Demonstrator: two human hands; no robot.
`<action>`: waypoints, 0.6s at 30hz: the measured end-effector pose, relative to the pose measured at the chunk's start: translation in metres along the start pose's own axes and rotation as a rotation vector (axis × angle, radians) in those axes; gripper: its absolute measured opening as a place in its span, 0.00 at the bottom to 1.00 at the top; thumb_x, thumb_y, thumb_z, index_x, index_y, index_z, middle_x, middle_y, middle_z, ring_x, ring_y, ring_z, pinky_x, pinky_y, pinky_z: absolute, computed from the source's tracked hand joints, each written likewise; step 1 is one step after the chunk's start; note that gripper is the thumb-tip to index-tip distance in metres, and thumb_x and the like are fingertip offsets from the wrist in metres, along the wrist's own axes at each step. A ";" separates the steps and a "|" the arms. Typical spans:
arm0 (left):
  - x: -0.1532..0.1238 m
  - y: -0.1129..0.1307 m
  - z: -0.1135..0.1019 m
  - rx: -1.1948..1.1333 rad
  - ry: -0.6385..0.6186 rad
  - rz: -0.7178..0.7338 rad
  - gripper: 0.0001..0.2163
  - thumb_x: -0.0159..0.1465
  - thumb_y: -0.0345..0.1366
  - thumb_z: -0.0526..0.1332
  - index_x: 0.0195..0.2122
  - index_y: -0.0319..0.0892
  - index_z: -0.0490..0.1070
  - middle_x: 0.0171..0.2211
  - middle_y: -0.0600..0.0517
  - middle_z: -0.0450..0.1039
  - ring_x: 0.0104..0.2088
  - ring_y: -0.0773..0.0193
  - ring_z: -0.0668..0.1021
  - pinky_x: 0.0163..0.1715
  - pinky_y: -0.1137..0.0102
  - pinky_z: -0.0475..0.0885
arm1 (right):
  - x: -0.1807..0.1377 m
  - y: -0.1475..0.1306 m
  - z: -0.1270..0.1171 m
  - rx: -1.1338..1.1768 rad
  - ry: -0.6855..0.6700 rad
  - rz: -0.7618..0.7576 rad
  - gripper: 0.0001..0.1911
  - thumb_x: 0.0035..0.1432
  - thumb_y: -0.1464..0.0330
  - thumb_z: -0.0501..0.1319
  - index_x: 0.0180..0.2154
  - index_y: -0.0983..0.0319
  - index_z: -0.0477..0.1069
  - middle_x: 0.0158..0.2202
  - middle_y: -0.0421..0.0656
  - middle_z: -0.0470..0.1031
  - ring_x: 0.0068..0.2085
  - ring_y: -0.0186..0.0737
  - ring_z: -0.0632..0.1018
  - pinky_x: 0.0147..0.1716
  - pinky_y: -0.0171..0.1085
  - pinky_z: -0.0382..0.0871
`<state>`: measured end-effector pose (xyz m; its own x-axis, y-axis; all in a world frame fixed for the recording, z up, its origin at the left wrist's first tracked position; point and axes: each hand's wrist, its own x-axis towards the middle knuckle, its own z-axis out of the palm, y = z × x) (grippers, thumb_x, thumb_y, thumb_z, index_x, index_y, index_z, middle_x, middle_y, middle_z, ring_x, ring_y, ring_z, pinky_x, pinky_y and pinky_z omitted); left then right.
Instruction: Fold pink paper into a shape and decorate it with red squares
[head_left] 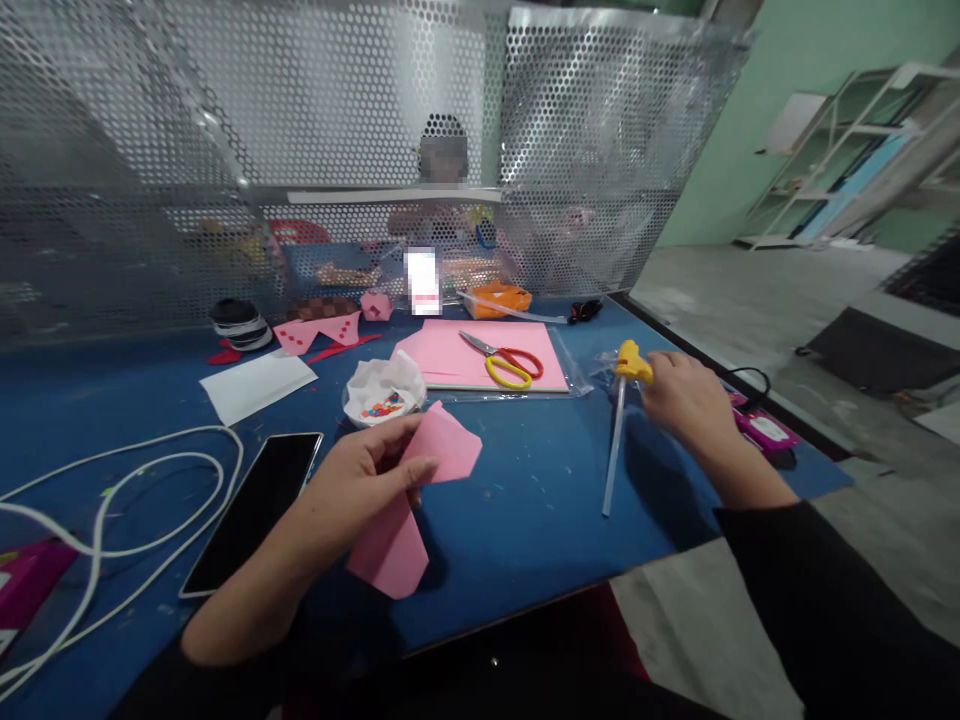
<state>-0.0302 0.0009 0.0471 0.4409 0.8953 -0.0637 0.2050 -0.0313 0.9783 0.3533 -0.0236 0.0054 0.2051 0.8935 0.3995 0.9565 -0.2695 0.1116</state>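
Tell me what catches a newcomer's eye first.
Probably the pink paper in the left hand, above the blue table's front. Next, the yellow tool in the right hand, farther right, a clear stick slanting down from it. Beyond, red-and-yellow scissors lie over pink sheets.

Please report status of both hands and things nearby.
Left hand holds pink angular paper piece. Right hand holds yellow plastic tool with translucent stick. White round bowl close beyond left hand.

Black sleeves point(832, 590) ending short of bare hands point(686, 395)
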 end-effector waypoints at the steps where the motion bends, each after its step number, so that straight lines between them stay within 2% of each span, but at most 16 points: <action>1: 0.002 -0.001 -0.003 -0.041 0.030 -0.019 0.16 0.54 0.40 0.69 0.44 0.44 0.80 0.23 0.56 0.73 0.21 0.68 0.70 0.25 0.73 0.66 | 0.008 0.009 0.008 -0.036 -0.029 -0.008 0.17 0.56 0.77 0.53 0.45 0.75 0.73 0.44 0.65 0.77 0.45 0.61 0.77 0.40 0.49 0.67; 4: 0.006 -0.007 -0.006 -0.141 0.066 -0.086 0.16 0.53 0.39 0.71 0.43 0.43 0.80 0.23 0.55 0.74 0.20 0.68 0.70 0.21 0.74 0.64 | 0.019 0.023 0.026 -0.116 -0.095 -0.039 0.13 0.56 0.79 0.53 0.39 0.72 0.75 0.37 0.62 0.78 0.40 0.59 0.77 0.36 0.46 0.64; 6: 0.009 -0.013 -0.006 -0.195 0.079 -0.139 0.16 0.54 0.38 0.71 0.44 0.43 0.80 0.24 0.53 0.76 0.19 0.68 0.71 0.18 0.75 0.61 | 0.022 0.026 0.034 -0.154 -0.116 -0.047 0.12 0.57 0.78 0.53 0.38 0.72 0.75 0.35 0.60 0.78 0.39 0.57 0.77 0.35 0.45 0.62; 9: 0.011 -0.020 -0.006 -0.247 0.078 -0.203 0.15 0.55 0.39 0.71 0.43 0.43 0.80 0.19 0.54 0.73 0.18 0.68 0.71 0.16 0.76 0.59 | 0.024 0.030 0.042 -0.188 -0.135 -0.036 0.09 0.60 0.77 0.55 0.38 0.69 0.74 0.34 0.55 0.77 0.38 0.52 0.77 0.35 0.44 0.63; 11: 0.011 -0.023 -0.008 -0.270 0.061 -0.230 0.15 0.55 0.40 0.71 0.42 0.43 0.80 0.17 0.55 0.71 0.16 0.68 0.70 0.15 0.75 0.60 | 0.026 0.034 0.044 -0.197 -0.148 -0.023 0.06 0.63 0.71 0.58 0.38 0.66 0.73 0.35 0.48 0.76 0.38 0.45 0.76 0.37 0.43 0.67; 13: 0.010 -0.025 -0.011 -0.283 0.063 -0.251 0.15 0.54 0.42 0.71 0.41 0.43 0.79 0.17 0.55 0.71 0.16 0.68 0.69 0.15 0.75 0.60 | 0.028 0.037 0.044 -0.188 -0.155 -0.014 0.09 0.65 0.64 0.60 0.38 0.64 0.72 0.36 0.42 0.75 0.37 0.39 0.76 0.38 0.41 0.69; 15: 0.009 -0.026 -0.012 -0.292 0.086 -0.254 0.15 0.54 0.42 0.72 0.40 0.43 0.79 0.17 0.55 0.72 0.16 0.69 0.70 0.16 0.76 0.61 | 0.028 0.037 0.042 -0.158 -0.145 -0.008 0.08 0.64 0.64 0.61 0.37 0.64 0.72 0.35 0.43 0.73 0.35 0.39 0.74 0.35 0.39 0.68; 18: 0.008 -0.026 -0.013 -0.298 0.094 -0.216 0.14 0.54 0.42 0.72 0.38 0.42 0.78 0.18 0.56 0.72 0.18 0.71 0.71 0.19 0.77 0.63 | 0.027 0.028 0.034 -0.073 -0.093 0.019 0.05 0.60 0.73 0.58 0.34 0.65 0.72 0.33 0.51 0.72 0.33 0.44 0.73 0.30 0.41 0.60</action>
<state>-0.0430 0.0147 0.0241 0.3304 0.9045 -0.2697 0.0152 0.2806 0.9597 0.3928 0.0054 -0.0113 0.2449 0.9165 0.3162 0.9352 -0.3094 0.1724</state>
